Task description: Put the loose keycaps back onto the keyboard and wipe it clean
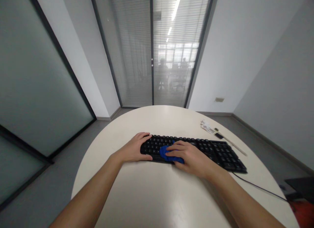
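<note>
A black keyboard (208, 149) lies across the round white table, its right end angled toward me. My left hand (136, 148) grips the keyboard's left end, thumb along the front edge and fingers over the back corner. Under my right hand (187, 156) is a bunched blue cloth (168, 153), pressed onto the keys left of the keyboard's middle. The fingers of that hand are curled over the cloth. Keys beneath the cloth and hand are hidden.
The keyboard's cable (260, 187) runs off the table's right edge. At the back right lie a crumpled white item (206, 126), a small black piece (218, 135) and a thin pale stick (234, 145). Beyond the round table (147, 195) stand glass panels (169, 74) with blinds.
</note>
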`<state>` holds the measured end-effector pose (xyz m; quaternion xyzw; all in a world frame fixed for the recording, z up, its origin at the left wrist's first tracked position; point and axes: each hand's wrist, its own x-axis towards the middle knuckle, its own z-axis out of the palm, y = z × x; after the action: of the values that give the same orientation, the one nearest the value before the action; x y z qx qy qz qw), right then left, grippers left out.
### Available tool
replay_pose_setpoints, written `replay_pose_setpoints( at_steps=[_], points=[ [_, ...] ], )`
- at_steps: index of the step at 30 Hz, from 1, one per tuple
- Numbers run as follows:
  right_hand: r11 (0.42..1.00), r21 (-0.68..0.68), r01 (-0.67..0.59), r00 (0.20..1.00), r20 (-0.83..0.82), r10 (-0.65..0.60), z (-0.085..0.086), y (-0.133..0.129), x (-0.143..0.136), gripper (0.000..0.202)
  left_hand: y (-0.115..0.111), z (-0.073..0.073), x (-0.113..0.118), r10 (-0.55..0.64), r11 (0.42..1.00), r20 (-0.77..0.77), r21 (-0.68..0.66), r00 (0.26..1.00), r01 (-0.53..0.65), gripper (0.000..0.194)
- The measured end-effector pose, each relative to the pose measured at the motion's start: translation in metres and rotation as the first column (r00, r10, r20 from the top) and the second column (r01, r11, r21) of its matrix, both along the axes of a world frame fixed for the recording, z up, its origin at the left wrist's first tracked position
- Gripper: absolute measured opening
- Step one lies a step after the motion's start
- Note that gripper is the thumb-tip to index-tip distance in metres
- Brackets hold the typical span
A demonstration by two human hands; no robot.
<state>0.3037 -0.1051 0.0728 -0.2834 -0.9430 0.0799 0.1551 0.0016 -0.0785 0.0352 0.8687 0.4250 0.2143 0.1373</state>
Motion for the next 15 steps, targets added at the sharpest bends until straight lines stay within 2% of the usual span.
replay_pose_setpoints(
  at_steps=[8,11,15],
  points=[
    [0.978,0.187,0.088,0.995,0.027,-0.095,-0.022,-0.008,-0.033,0.042,-0.001,0.002,0.001,0.003,1.000,-0.013,0.008,1.000,-0.003,0.097],
    [0.977,0.194,0.084,0.994,0.054,-0.096,-0.020,-0.009,-0.034,0.044,-0.002,0.003,0.001,0.007,1.000,-0.015,0.003,1.000,-0.007,0.097],
    [0.984,0.155,0.089,0.991,0.086,-0.103,-0.012,-0.005,-0.023,0.045,-0.002,0.002,0.000,0.008,1.000,-0.012,-0.004,1.000,-0.008,0.097]
  ],
)
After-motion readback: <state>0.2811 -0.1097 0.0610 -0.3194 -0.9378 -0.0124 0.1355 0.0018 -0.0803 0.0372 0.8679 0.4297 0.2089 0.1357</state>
